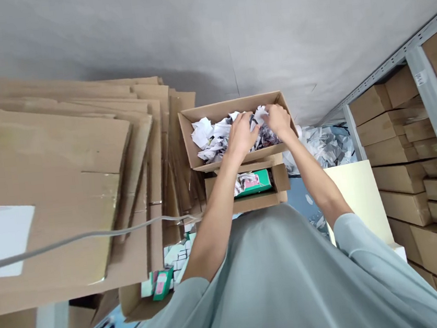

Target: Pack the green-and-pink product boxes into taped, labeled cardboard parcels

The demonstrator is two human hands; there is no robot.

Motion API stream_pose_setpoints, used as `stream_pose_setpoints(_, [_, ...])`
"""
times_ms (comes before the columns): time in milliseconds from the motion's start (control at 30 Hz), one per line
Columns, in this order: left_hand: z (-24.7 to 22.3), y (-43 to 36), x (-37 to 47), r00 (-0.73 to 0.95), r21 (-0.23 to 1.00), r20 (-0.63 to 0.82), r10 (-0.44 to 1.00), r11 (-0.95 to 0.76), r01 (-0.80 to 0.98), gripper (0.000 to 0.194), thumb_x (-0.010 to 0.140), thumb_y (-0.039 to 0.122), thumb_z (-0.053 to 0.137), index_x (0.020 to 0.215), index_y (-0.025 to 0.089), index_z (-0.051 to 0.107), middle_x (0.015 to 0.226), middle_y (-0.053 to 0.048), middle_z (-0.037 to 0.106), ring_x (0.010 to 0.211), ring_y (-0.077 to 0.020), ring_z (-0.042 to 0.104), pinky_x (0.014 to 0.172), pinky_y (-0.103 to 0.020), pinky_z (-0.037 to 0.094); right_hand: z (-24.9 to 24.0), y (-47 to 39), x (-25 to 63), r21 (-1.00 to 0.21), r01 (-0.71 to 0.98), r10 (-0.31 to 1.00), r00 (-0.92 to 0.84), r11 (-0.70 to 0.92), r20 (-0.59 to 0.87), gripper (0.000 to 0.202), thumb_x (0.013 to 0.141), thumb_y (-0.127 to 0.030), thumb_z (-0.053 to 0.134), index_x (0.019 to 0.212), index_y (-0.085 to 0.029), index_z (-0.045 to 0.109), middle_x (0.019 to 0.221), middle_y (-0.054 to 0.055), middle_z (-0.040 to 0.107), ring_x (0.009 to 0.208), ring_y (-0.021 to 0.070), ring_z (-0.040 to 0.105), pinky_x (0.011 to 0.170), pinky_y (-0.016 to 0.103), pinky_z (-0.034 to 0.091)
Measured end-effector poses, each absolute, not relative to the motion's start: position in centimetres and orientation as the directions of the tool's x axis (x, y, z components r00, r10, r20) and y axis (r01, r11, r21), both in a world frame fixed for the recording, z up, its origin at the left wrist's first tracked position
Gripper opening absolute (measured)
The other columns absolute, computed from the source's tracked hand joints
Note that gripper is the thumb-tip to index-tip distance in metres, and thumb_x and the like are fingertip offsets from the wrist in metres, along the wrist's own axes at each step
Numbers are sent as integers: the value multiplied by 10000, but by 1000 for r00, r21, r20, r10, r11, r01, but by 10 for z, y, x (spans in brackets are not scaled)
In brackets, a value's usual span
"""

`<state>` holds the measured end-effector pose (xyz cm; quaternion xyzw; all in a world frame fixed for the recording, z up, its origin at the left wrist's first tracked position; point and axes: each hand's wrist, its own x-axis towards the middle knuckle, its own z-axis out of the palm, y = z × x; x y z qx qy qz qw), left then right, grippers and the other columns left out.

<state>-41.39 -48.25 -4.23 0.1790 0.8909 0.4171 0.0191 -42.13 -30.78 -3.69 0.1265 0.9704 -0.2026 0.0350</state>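
Note:
Both of my hands reach into an open cardboard box filled with crumpled paper. My left hand is in the middle of the box, fingers curled over the scraps with some paper between thumb and fingers; the fingertips are partly hidden. At the box's right end, my right hand grips a white piece of paper. Below this box, nearer my body, stands a smaller open carton holding a green and pink box and more crumpled paper.
Flattened cardboard sheets lean in a thick stack at left, crossed by a grey cable. Another carton with green boxes sits below. Shelves of brown boxes line the right, beside a heap of crumpled paper and a cream panel.

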Motion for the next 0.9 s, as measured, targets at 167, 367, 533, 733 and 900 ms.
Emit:
stream_pose_setpoints(167, [-36,-491,-388,-941,906,86,328,368,211,421,1038,290,709,1445,182,697,1489,-184,737,1248,-296,781,1074,-435,644,-19,-291,-362,-706,9,112,-989,708,100,374,1100,-554,611,1093,-220,779,1098,110,799,997,279,746,1019,441,623])
stream_pose_setpoints(367, [-19,-519,-327,-933,998,38,357,32,52,529,1024,671,741,1307,226,780,1305,-141,841,1189,-280,824,972,-408,707,5,-312,-269,-919,-78,110,-985,387,131,521,1072,-749,609,1045,-252,765,1315,121,774,1259,277,745,1086,420,622])
stream_pose_setpoints(533, [-31,-556,-271,-916,995,-95,389,14,-98,635,854,760,884,1167,210,835,1181,-127,872,1084,-301,849,966,-449,728,-13,-335,-215,-960,40,99,-995,277,-13,427,1037,-687,707,1019,-264,762,1421,134,749,1307,294,749,1089,463,645])
stream_pose_setpoints(733, [-86,-581,-241,-912,956,-199,358,277,-100,296,957,465,845,1113,213,829,1105,-87,880,995,-265,847,986,-434,712,-73,-350,-192,-864,127,34,-991,487,-127,138,1024,-351,754,936,-246,742,1332,112,794,1100,268,784,1016,456,670])
stream_pose_setpoints(900, [-107,-574,-243,-872,801,-27,489,532,274,282,1025,171,695,1265,222,833,1228,-110,826,1126,-284,772,1058,-447,638,-98,-360,-196,-541,48,-76,-976,840,-203,222,981,-43,646,1022,-201,796,1236,151,812,1227,343,711,1138,519,588])
